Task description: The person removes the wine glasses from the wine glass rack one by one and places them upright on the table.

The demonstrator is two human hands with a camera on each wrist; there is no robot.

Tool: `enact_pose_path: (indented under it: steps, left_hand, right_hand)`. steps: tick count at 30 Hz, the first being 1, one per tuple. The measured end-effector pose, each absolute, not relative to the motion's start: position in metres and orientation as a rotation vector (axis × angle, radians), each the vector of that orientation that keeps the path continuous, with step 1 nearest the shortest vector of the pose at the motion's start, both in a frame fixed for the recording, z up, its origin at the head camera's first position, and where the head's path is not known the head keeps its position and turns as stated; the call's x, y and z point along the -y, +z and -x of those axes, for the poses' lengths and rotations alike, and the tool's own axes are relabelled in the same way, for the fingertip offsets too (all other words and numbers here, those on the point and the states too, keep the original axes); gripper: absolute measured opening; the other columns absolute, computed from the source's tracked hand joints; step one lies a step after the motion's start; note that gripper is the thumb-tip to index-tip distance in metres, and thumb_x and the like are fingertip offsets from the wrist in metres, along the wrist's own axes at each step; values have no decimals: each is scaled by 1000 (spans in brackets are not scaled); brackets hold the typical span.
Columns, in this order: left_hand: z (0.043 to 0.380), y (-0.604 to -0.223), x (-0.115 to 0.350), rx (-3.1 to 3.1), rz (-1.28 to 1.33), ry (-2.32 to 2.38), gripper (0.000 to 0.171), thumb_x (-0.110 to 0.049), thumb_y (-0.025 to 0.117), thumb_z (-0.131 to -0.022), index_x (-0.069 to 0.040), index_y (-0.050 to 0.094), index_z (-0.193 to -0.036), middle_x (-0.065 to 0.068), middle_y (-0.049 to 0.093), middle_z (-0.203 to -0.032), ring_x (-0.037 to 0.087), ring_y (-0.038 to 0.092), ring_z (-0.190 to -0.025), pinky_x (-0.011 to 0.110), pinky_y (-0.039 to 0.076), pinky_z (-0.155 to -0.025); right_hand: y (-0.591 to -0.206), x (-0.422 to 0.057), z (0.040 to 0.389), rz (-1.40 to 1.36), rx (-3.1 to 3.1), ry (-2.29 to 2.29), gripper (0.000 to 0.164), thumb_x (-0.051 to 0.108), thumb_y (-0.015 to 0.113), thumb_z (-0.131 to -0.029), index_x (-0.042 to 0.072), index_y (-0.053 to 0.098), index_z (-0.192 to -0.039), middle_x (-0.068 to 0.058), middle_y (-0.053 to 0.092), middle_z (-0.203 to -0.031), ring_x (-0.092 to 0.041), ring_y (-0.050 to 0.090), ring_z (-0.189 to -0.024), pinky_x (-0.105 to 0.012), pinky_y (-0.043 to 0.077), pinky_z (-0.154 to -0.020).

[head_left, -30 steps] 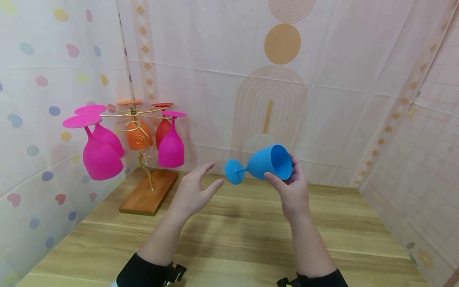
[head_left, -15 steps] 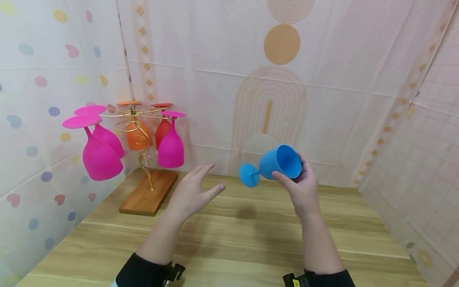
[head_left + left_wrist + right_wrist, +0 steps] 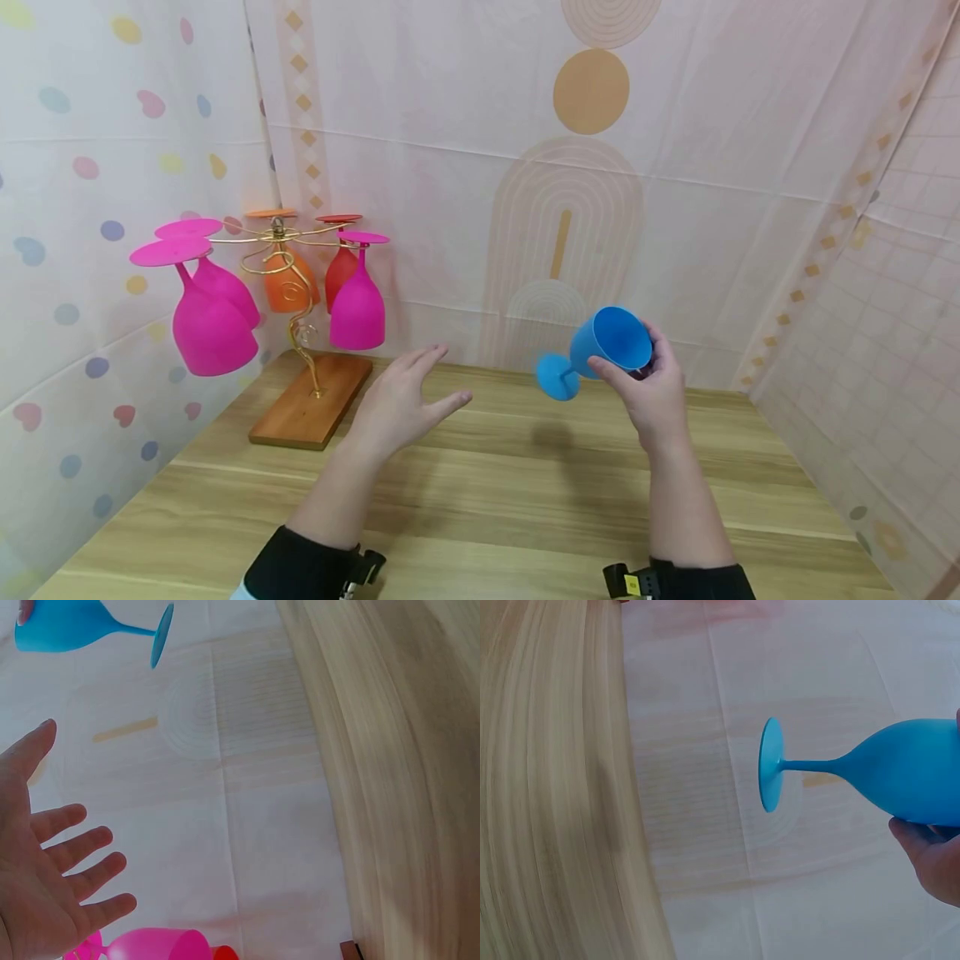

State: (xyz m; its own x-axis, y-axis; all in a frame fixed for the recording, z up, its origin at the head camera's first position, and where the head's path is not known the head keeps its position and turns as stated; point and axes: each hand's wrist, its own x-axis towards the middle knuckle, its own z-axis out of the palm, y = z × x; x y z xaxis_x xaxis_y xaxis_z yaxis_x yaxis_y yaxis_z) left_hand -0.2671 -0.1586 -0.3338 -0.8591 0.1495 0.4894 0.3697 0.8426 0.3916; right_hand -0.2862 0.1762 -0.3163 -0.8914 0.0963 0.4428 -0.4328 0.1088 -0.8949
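Note:
A blue wine glass (image 3: pixel 600 342) is tilted above the table, its mouth toward the head camera and its foot down to the left. My right hand (image 3: pixel 652 392) grips its bowl near the rim, thumb on the near side. In the right wrist view the glass's stem and foot (image 3: pixel 771 765) point away from the fingers. My left hand (image 3: pixel 401 404) hovers between the rack and the glass, fingers spread and holding nothing. In the left wrist view the palm of that left hand (image 3: pixel 45 862) shows, apart from the blue glass.
At the left stands a gold wire glass rack (image 3: pixel 279 237) on a wooden base (image 3: pixel 311 404). Upside down from it hang several glasses: pink ones (image 3: pixel 358 312), an orange one (image 3: pixel 288 287) and a red one (image 3: pixel 340 271). Patterned curtains (image 3: pixel 450 167) enclose the wooden table (image 3: pixel 480 517).
My right hand has carried the blue wine glass to the right and slightly down, turning its mouth more toward the head camera. My left hand has stayed nearly in place.

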Motion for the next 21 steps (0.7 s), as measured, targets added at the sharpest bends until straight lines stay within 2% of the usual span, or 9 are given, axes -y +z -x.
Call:
enact_pose_path:
  steps: [21]
  left_hand:
    - [276, -345, 163, 2625, 362, -547, 84, -65, 69, -87, -13, 51, -151, 11, 54, -148, 36, 48, -136, 56, 40, -110]
  right_hand:
    - [-324, -213, 294, -123, 2059, 1783, 96, 34, 86, -84, 19, 28, -160, -9, 40, -158, -35, 39, -143, -59, 34, -114]
